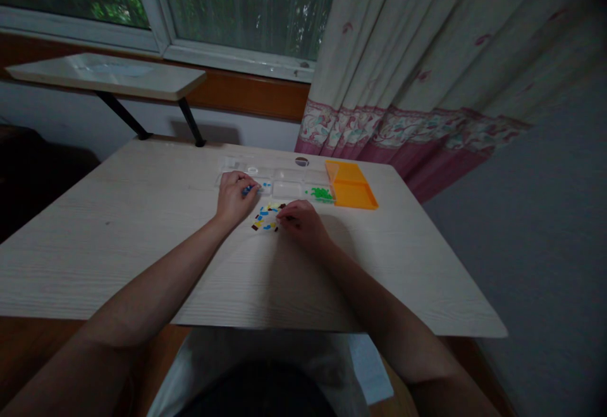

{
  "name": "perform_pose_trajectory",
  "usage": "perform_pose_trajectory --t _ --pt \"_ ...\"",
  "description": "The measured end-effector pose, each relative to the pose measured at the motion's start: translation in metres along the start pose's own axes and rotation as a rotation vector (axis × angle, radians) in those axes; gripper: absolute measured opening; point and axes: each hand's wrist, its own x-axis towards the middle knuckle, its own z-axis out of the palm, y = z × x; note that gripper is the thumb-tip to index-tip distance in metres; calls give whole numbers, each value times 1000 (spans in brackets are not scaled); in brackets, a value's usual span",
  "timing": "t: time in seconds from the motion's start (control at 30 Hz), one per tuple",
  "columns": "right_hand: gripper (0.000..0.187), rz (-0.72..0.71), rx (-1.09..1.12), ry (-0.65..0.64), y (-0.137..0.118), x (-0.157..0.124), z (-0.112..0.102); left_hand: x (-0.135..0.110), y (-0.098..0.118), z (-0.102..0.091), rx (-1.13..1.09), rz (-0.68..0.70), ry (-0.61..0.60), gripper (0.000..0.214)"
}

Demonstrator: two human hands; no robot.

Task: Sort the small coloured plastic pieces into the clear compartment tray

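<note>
A small heap of blue, yellow and dark pieces (265,217) lies on the pale wooden table (142,233). My left hand (234,197) rests just left of the heap, fingers curled round a small blue piece (247,190) over a clear compartment tray (277,183). My right hand (303,221) sits at the heap's right edge, fingertips pinched on a dark piece (282,217). Green pieces (321,193) fill the tray's right compartment.
An orange lid (351,192) lies open at the tray's right end. A small side shelf (109,75) on black legs stands behind the table under the window. A patterned curtain (427,88) hangs at the back right.
</note>
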Motion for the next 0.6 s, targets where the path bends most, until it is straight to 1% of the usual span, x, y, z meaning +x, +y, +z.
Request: perform_pose_trajectory --t 0.07,0.17,0.3,0.47,0.6 --pt "10 -95 -100 -56 -2 -1 3 0 2 0 0 20 4 16" --pt "8 -149 -222 -115 -5 -3 6 0 3 0 -3 39 2 16" --pt "9 -174 -295 -152 -6 -7 10 -1 3 1 -7 28 -20 16" --pt "12 -145 -338 -174 -4 -9 15 -1 2 3 -19 29 -19 14" --pt "15 -155 -388 -207 -7 -9 14 -1 2 3 -11 31 -11 14"
